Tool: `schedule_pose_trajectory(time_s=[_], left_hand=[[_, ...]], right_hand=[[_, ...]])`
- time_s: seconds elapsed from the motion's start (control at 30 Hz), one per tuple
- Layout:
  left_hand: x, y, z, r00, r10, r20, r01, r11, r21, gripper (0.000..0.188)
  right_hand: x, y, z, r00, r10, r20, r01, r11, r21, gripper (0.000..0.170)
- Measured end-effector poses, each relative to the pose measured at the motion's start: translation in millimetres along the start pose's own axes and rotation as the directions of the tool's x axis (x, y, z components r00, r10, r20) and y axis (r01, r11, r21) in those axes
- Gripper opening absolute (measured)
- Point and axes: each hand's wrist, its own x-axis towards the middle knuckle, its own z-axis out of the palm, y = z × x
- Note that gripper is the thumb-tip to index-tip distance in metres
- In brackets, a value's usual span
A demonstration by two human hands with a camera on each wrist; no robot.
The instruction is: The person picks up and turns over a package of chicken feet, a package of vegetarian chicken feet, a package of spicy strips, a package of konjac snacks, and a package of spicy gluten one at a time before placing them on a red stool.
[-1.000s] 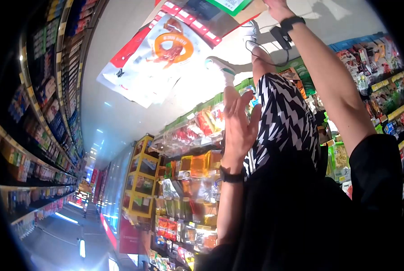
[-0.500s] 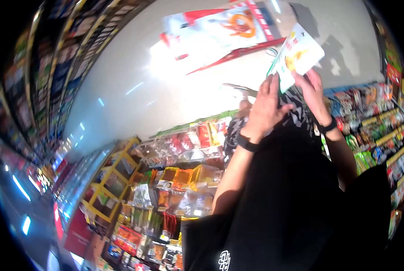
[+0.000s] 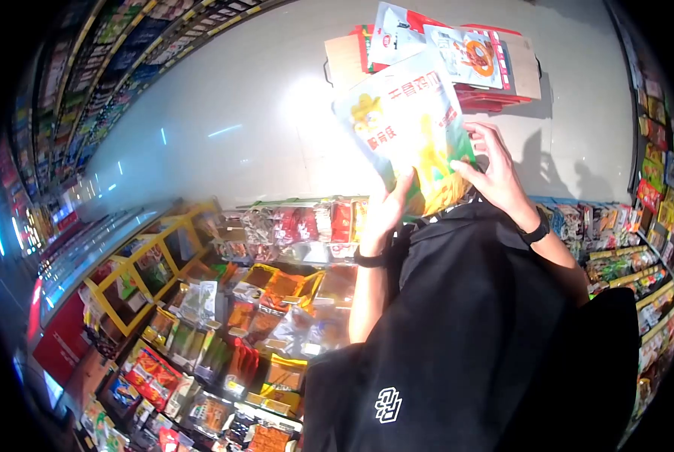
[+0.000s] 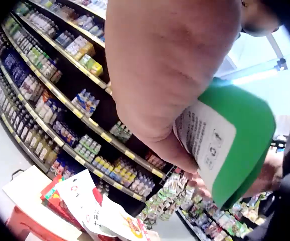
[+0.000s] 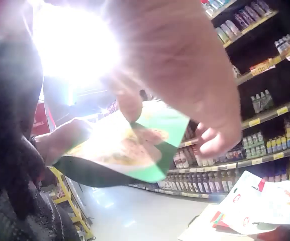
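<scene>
Head view: a large green-and-white food bag (image 3: 408, 124) is held up in front of the body, its printed face upward. Its near left edge is pinched by the left hand (image 3: 386, 211), thumb on top. The right hand's (image 3: 496, 177) thumb is laid at the right edge; whether it is pinching cannot be told. Beyond, two bags (image 3: 395, 39) (image 3: 469, 56) lie on a red-and-tan container (image 3: 344, 62). The bag is apparently being inspected; a firm two-sided grip would be needed for moving it.

Stocked shelves (image 4: 74, 108) flank a pale, glossy floor (image 3: 209, 128).
</scene>
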Motion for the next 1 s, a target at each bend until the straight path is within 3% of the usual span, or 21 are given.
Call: schedule_pose_trajectory(time_s=[0.03, 0.07, 0.13, 0.17, 0.2, 0.27, 0.33, 0.37, 0.4, 0.47, 0.5, 0.67, 0.73, 0.8, 0.87, 0.93, 1.0], left_hand=[[-6, 7, -7, 0.995, -0.102, 0.002, 0.102, 0.994, -0.035, 0.035], [-9, 7, -11, 0.996, -0.087, -0.016, 0.086, 0.995, -0.045, 0.035], [-14, 5, -22, 0.996, -0.014, -0.083, 0.008, 0.997, -0.075, 0.037], [-17, 7, -25, 0.994, -0.005, -0.108, -0.003, 0.997, -0.077, 0.037], [-21, 8, -26, 0.980, -0.014, -0.199, -0.009, 0.993, -0.116, 0.033], [-31, 8, -37, 0.947, -0.032, -0.319, -0.018, 0.988, -0.155, 0.032], [-34, -13, -66, 0.971, -0.063, -0.233, 0.033, 0.991, -0.129, 0.038], [-32, -28, -72, 0.961, -0.027, -0.275, -0.037, 0.974, -0.224, 0.047], [-34, -16, -63, 0.955, -0.020, -0.295, -0.053, 0.970, -0.238, 0.047], [-36, 22, -42, 0.941, -0.053, -0.333, -0.125, 0.862, -0.491, 0.052], [-33, 16, -45, 0.925, 0.015, -0.379, -0.195, 0.875, -0.443, 0.054], [-34, 15, -69, 0.900, 0.048, -0.433, -0.281, 0.823, -0.493, 0.054], [-37, 23, -90, 0.895, 0.045, -0.443, -0.283, 0.825, -0.489, 0.054], [-38, 31, -121, 0.891, 0.057, -0.451, -0.279, 0.853, -0.442, 0.056], [-41, 52, -148, 0.867, 0.055, -0.496, -0.353, 0.770, -0.532, 0.058], [-46, 69, -178, 0.844, 0.087, -0.529, -0.405, 0.749, -0.525, 0.060], [-58, 69, -215, 0.795, 0.098, -0.599, -0.478, 0.710, -0.518, 0.062]], right_hand=[[1, -1, 0, 0.983, 0.102, 0.154, -0.119, 0.988, 0.103, 0.056], [4, -3, 1, 0.982, 0.083, 0.170, -0.101, 0.989, 0.104, 0.056], [9, -4, 9, 0.884, 0.172, 0.435, -0.355, 0.852, 0.384, 0.054], [11, -1, 17, 0.899, 0.139, 0.415, -0.332, 0.834, 0.440, 0.053], [15, -2, 19, 0.891, 0.126, 0.436, -0.334, 0.832, 0.443, 0.053], [29, -14, 20, 0.748, 0.151, 0.646, -0.497, 0.772, 0.396, 0.051], [37, -12, 30, 0.746, 0.111, 0.657, -0.455, 0.805, 0.380, 0.045], [40, -12, 35, 0.735, 0.078, 0.673, -0.476, 0.767, 0.431, 0.044], [43, -14, 37, 0.721, 0.051, 0.692, -0.503, 0.725, 0.470, 0.042], [52, -28, 42, 0.710, 0.025, 0.704, -0.509, 0.708, 0.489, 0.041], [54, -28, 46, 0.710, 0.041, 0.703, -0.519, 0.704, 0.484, 0.041], [69, -47, 75, 0.700, 0.065, 0.711, -0.531, 0.713, 0.458, 0.040], [72, -57, 96, 0.711, 0.025, 0.703, -0.489, 0.736, 0.468, 0.039], [75, -74, 123, 0.679, 0.080, 0.730, -0.525, 0.748, 0.406, 0.039], [77, -93, 155, 0.686, 0.045, 0.727, -0.487, 0.771, 0.411, 0.041], [79, -101, 184, 0.563, 0.003, 0.826, -0.461, 0.831, 0.311, 0.043], [79, -124, 216, 0.520, -0.007, 0.854, -0.387, 0.890, 0.243, 0.042]])
